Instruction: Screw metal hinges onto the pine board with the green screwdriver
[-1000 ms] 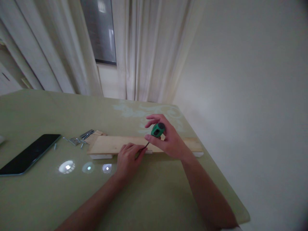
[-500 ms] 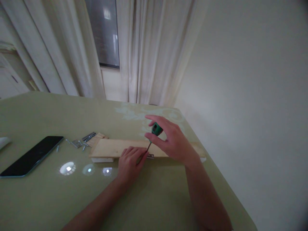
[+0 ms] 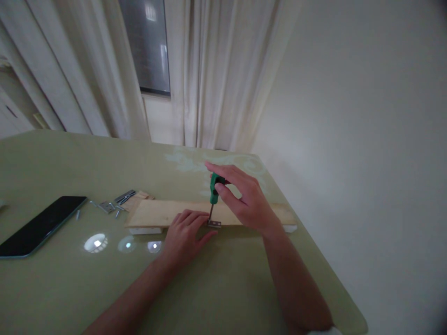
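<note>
A green-handled screwdriver [image 3: 215, 187] stands nearly upright in my right hand [image 3: 244, 197], its handle between thumb and fingers. Its tip meets a small metal hinge [image 3: 214, 224] on the near edge of a wooden board [image 3: 150, 213]. Whether a screw sits under the tip is too small to tell. My left hand [image 3: 185, 232] rests on the board's near edge just left of the hinge, fingers stretched out over the wood and thumb spread apart below. The fingertips lie close to the screwdriver's tip.
White supports [image 3: 145, 231] hold the board up from the green table [image 3: 104, 288]. Beyond its left end lie loose hinges [image 3: 106, 207], several screws [image 3: 118, 213] and thin wood pieces [image 3: 139, 197]. A phone [image 3: 44, 225] lies at the left. A wall [image 3: 366, 163] borders the table's right side.
The screwdriver has swung from a slant to nearly upright, its handle moving left. My left thumb has come away from the screwdriver's tip and the hinge, which now shows more fully.
</note>
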A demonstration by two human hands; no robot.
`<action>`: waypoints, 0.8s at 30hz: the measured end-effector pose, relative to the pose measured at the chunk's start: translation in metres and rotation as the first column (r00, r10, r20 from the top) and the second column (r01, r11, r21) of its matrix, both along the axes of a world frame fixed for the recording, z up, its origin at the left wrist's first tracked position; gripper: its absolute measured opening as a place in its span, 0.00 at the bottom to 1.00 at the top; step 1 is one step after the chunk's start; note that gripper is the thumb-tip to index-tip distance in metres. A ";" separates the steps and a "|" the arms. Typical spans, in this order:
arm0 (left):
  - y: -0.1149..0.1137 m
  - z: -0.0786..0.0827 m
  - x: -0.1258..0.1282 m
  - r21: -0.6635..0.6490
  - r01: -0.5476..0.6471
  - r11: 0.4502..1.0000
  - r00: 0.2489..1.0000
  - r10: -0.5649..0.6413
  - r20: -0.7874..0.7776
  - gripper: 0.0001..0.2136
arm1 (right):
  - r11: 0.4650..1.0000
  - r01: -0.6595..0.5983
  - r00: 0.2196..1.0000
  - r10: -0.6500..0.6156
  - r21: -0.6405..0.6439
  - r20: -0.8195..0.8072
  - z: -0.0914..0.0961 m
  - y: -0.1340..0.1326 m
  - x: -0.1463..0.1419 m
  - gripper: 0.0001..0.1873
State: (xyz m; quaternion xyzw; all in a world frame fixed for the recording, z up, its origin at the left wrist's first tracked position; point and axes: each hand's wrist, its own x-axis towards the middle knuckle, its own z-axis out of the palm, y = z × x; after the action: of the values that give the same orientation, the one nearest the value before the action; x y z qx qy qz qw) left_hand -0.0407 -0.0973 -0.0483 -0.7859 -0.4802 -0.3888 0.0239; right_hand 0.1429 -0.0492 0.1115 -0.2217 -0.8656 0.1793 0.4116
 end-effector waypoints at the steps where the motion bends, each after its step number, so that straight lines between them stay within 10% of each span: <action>1: 0.000 -0.001 -0.002 -0.006 0.011 1.000 1.000 -0.011 -0.010 0.11 | 1.000 0.011 1.000 -0.010 0.024 -0.028 -0.002 0.001 0.001 0.23; 6: 0.001 -0.007 -0.002 0.042 0.001 0.999 1.000 -0.002 0.027 0.05 | 0.977 0.085 0.992 -0.066 0.193 -0.106 -0.009 0.008 0.000 0.21; 19: 0.002 -0.010 -0.001 0.087 -0.022 0.996 0.999 0.018 0.047 0.07 | 0.986 -0.093 0.995 0.097 0.136 -0.024 -0.007 0.002 -0.001 0.23; 24: 0.002 -0.009 -0.001 0.106 -0.024 0.994 0.999 0.019 0.042 0.06 | 0.973 0.080 0.990 -0.052 0.215 -0.133 -0.011 0.004 -0.003 0.21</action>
State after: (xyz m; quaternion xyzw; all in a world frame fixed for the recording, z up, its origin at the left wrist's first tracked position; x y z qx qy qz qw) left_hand -0.0414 -0.0957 -0.0576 -0.7700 -0.4677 -0.4298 0.0601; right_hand 0.1398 -0.0449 0.1004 -0.1917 -0.8444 0.0825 0.4934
